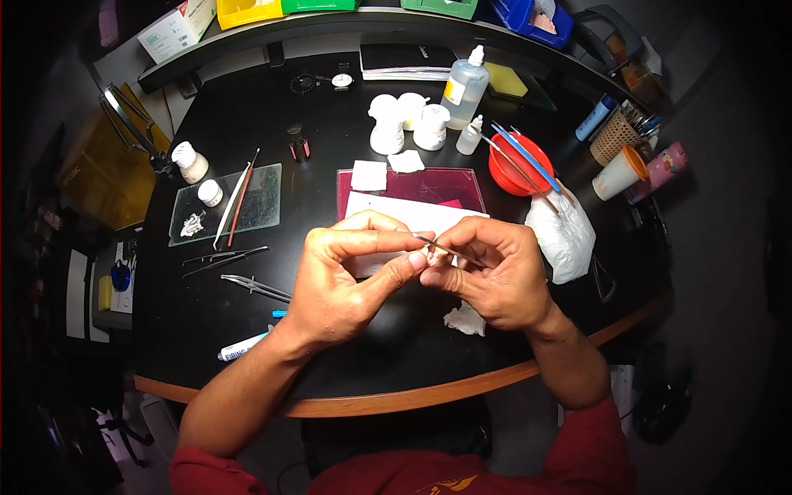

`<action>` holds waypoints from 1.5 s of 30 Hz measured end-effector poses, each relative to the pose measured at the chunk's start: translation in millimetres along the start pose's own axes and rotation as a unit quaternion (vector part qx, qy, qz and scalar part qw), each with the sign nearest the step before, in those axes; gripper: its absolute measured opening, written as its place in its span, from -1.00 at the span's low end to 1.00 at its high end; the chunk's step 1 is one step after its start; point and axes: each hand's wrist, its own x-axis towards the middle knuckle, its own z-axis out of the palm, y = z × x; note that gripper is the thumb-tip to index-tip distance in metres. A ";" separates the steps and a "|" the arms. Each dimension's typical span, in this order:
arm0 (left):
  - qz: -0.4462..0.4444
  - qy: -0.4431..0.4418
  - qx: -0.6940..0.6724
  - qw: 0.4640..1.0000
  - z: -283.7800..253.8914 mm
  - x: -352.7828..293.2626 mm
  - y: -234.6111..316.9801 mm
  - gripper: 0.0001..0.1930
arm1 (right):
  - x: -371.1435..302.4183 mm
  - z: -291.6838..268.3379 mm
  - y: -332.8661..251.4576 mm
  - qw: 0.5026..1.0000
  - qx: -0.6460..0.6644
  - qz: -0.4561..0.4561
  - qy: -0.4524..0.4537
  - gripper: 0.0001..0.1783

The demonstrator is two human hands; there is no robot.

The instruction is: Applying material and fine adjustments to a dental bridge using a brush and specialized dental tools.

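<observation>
In the head view, my left hand (pixel 340 276) pinches a small whitish-pink piece (pixel 436 255), perhaps dental work, between thumb and fingertips. My right hand (pixel 505 272) is closed around a thin dark-shafted tool (pixel 450 250), its tip reaching the piece; the type of tip is too small to tell. The right thumb sits against or very near the piece. Under both hands lies white paper (pixel 379 205), partly over a dark red glass plate (pixel 470 188). A crumpled tissue (pixel 465 318) lies beneath my right hand.
Leftward, a glass slab (pixel 268 194) carries a jar and slim tools; tweezers (pixel 256 286) and a tube (pixel 243 347) lie nearer. White jars (pixel 387 136) and bottles (pixel 465 87) stand behind. A red bowl (pixel 505 175) with brushes and a white cloth (pixel 563 247) are to the right.
</observation>
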 end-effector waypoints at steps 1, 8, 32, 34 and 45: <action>0.000 -0.001 0.000 1.000 -0.2 0.1 0.1 -0.80 | 0.1 -1.7 -0.7 1.000 -0.024 0.012 -0.005 -0.81; -0.005 -0.004 0.018 1.000 3.8 1.2 3.9 -0.77 | -0.3 -0.2 -1.0 0.999 -0.036 0.006 0.006 -0.82; 0.059 0.013 0.109 0.992 -1.9 2.2 4.9 -0.83 | -3.3 -2.2 -0.7 0.999 -0.037 0.018 -0.011 -0.81; 0.073 0.010 0.107 0.992 -2.8 1.4 6.6 -0.83 | -2.6 -2.9 -0.9 0.999 -0.032 0.019 -0.012 -0.81; -0.019 -0.009 -0.018 1.000 -5.1 0.8 7.6 -0.77 | -1.1 -3.5 2.9 1.000 0.009 -0.003 -0.015 -0.83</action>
